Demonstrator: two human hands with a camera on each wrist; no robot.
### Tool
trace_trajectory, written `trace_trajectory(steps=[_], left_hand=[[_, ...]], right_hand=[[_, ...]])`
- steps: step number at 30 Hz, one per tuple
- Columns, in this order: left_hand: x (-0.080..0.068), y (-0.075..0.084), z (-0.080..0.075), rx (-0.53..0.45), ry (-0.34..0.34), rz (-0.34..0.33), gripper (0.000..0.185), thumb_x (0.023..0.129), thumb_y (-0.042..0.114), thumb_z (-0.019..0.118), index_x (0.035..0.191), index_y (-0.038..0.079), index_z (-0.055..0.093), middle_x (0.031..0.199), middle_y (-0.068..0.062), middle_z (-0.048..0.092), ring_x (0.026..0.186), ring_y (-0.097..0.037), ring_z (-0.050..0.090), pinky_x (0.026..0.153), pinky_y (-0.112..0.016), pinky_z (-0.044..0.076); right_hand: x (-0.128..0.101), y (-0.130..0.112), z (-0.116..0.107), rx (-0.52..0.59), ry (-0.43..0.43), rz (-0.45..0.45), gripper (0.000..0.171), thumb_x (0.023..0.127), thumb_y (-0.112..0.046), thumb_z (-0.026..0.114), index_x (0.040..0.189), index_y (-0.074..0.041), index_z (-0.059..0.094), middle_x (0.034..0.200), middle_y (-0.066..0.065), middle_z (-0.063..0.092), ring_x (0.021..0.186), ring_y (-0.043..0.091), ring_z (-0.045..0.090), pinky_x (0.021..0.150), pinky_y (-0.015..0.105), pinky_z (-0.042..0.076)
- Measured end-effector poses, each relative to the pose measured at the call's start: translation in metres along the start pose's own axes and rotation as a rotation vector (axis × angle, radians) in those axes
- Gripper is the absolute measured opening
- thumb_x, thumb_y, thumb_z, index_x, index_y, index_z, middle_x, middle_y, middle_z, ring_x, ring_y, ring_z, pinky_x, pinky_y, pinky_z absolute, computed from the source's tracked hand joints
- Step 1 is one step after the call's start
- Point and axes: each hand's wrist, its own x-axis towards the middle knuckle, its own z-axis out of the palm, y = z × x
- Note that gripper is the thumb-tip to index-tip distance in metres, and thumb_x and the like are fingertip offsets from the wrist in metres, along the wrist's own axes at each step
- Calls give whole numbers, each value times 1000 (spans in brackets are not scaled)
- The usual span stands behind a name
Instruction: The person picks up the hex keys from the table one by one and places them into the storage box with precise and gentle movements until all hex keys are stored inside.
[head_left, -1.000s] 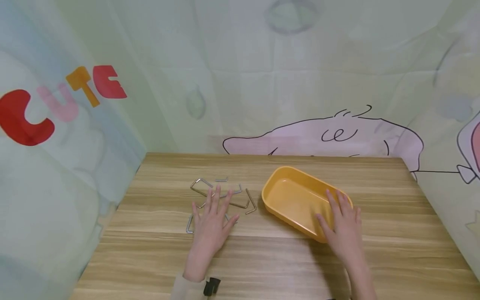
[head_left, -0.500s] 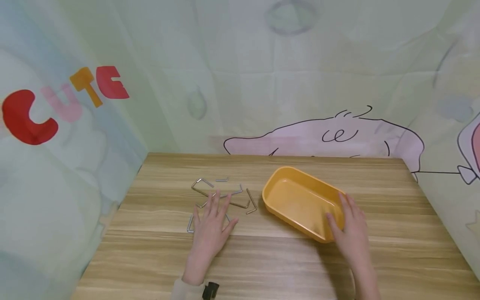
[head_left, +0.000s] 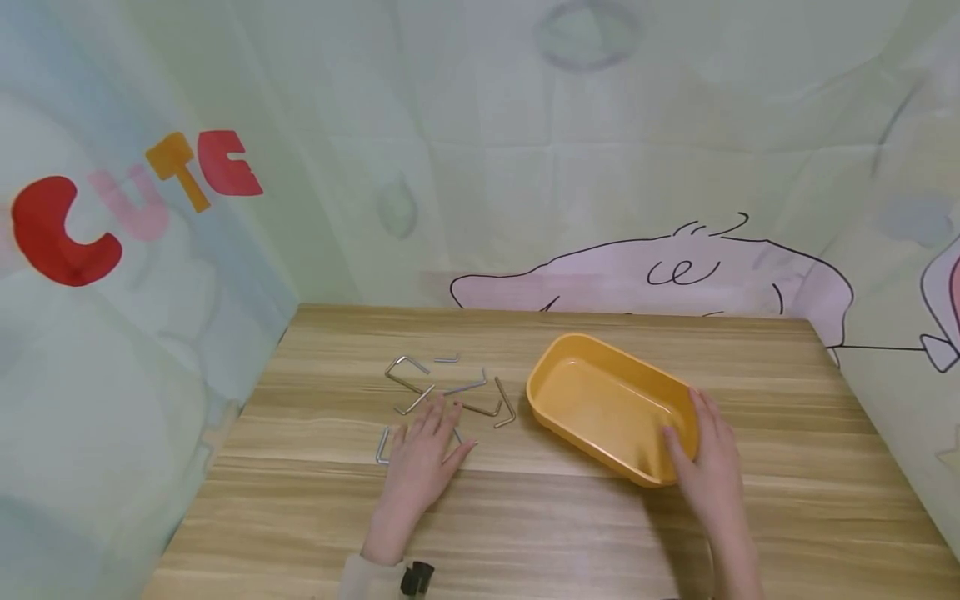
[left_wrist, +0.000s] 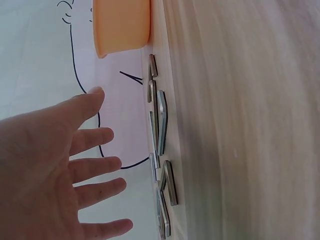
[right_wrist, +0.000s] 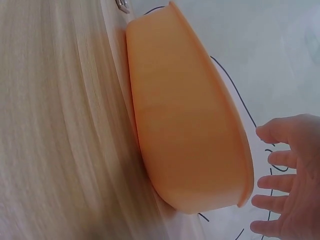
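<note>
Several L-shaped hex keys, some silver and some brownish, lie scattered on the wooden table. My left hand is held over the nearest of them and partly covers a silver key. In the left wrist view its fingers are spread and hold nothing, with the keys lying beyond them. A yellow-orange rectangular tray stands at an angle to the right of the keys. Around its right end is my right hand, thumb over the inside; in the right wrist view, loose fingers stand just off the rim.
The wooden table runs back to a printed curtain behind and at both sides. Bare wood lies in front of the tray and to its right. A black clip sits at the left sleeve.
My right hand has moved right, from over the tray's inside to its right end. The left hand has drawn back slightly, its fingers uncovering more of the keys. Tray and keys stay put.
</note>
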Motion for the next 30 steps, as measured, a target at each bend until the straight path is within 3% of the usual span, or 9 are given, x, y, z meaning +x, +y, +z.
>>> trace_trajectory(steps=[18,25,30], left_hand=[[8,-8,6,4,-25,37,50,94,35,57,137,11,52,145,-17,47,133,-38,45,106,-62,35],[11,-11,7,18,5,39,41,94,21,57,134,13,55,141,-15,52,130,-36,49,104,-60,38],[15,-14,9,25,37,83,39,91,14,59,129,11,59,136,-16,56,127,-37,52,101,-59,42]], right_hand=[[0,9,5,102,3,74,61,94,-15,58,147,-2,31,151,27,31,139,47,27,113,61,21],[4,10,5,117,0,90,62,94,-15,58,148,0,30,150,29,31,139,47,27,114,61,21],[9,12,2,146,18,95,63,93,-13,58,147,2,30,148,32,32,138,49,28,113,62,21]])
